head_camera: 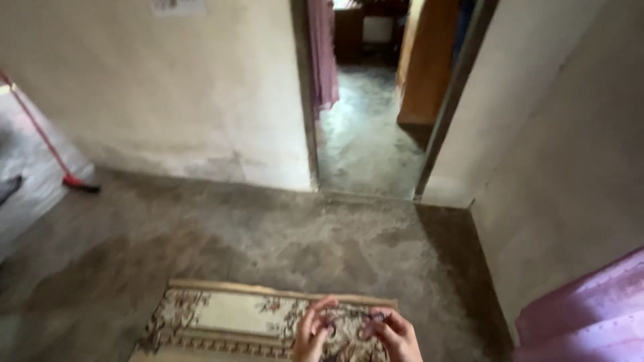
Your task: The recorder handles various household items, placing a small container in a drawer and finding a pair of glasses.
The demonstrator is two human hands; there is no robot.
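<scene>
Two hands: left hand [311, 333], right hand [397, 335]; one rug [221, 318].

Both hands meet low over the rug [221, 315], left hand [310, 334] and right hand [397, 335] pinching a small dark thing [354, 322] between their fingertips; what it is cannot be told. Beyond the rug lies bare floor [268, 228], then a doorway [369, 100]. Far left of the rug, a broom [47, 144] leans on the wall. Right of it hangs pink cloth [590, 315].
</scene>
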